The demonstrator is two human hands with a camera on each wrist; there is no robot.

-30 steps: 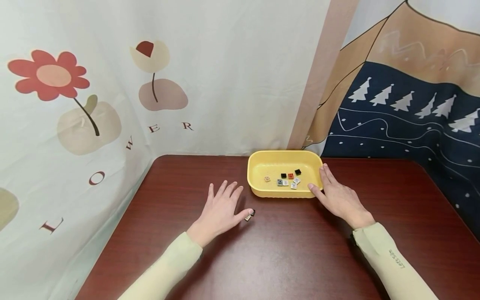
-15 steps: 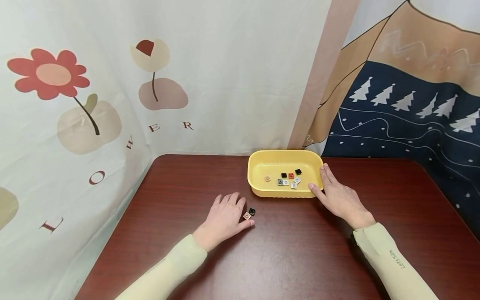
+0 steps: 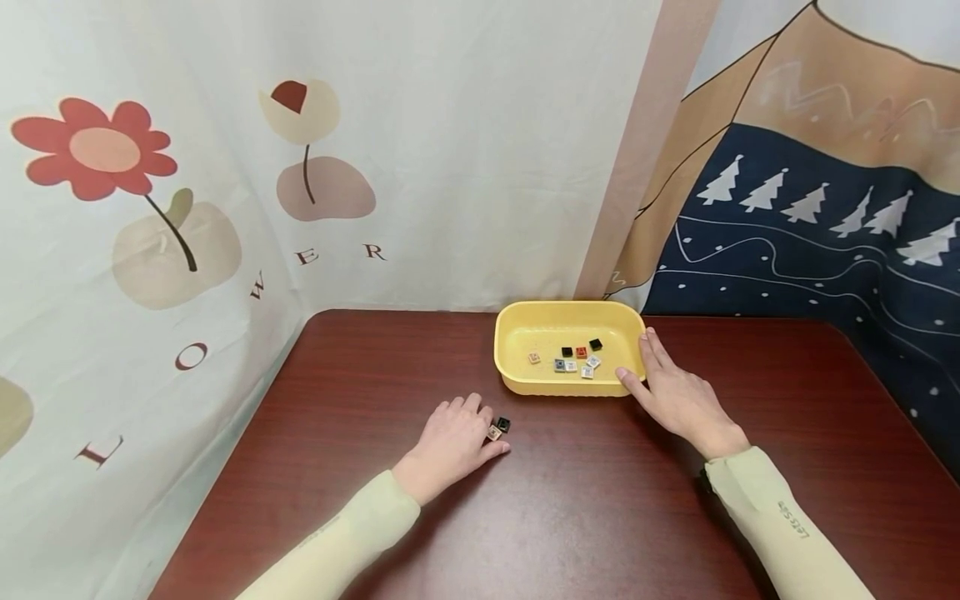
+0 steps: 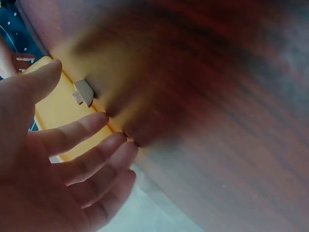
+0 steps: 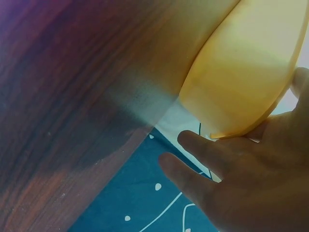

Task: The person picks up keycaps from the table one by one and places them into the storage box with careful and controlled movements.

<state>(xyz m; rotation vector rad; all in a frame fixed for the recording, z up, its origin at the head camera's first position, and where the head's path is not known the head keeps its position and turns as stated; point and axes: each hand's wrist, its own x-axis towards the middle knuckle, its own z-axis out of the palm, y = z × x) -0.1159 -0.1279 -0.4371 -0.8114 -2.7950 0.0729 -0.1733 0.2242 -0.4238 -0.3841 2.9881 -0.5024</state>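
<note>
On the brown table my left hand (image 3: 448,443) rests palm down, fingers bent slightly and thumb held apart. Between index finger and thumb lie two small square keycaps, a beige one (image 3: 494,432) and a black one (image 3: 505,424), side by side. In the left wrist view a keycap (image 4: 84,92) sits in the gap, with the fingers apart from it. My right hand (image 3: 678,400) holds the right end of a yellow plastic basin (image 3: 573,388), thumb over the rim and fingers along the outside. Two of its fingers (image 5: 203,152) stretch past the basin in the right wrist view.
Several keycaps lie loose inside the basin: black ones (image 3: 596,344), a red one (image 3: 581,352), a grey one (image 3: 559,365), white ones (image 3: 587,372) and a beige one (image 3: 534,358). A patterned curtain (image 3: 465,167) hangs behind the table (image 3: 585,500).
My left hand has come down and slightly toward the right, its spread fingers drawing in beside the two keycaps. The right hand and the basin have stayed in place.
</note>
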